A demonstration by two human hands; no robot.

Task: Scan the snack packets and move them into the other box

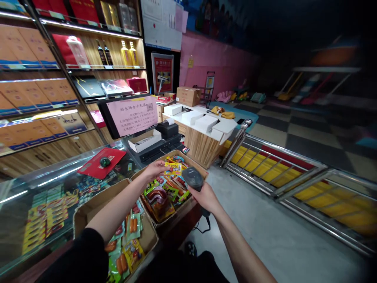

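Between the fingers of my left hand [157, 169] is a small yellow snack packet [173, 169], with a barcode label on its right end. My right hand [206, 196] is wrapped round a black barcode scanner [193, 177], its head close to the packet's right side. Both are above a cardboard box [160, 225] full of packaged snacks, among them a dark red sausage pack [159, 198] and several green packets. Nearer to me, under my left forearm, a second cardboard box [77, 220] holds sausage packs [133, 225] and a yellow packet [134, 253].
The boxes stand by a glass display counter [17, 200] with a mouse [105, 162] on a red mat [94, 167]. Behind are a monitor [129, 114] with a pink notice and a receipt printer [167, 129]. Metal railings [277, 169] run along the right. A scanner cable [206, 228] hangs down.
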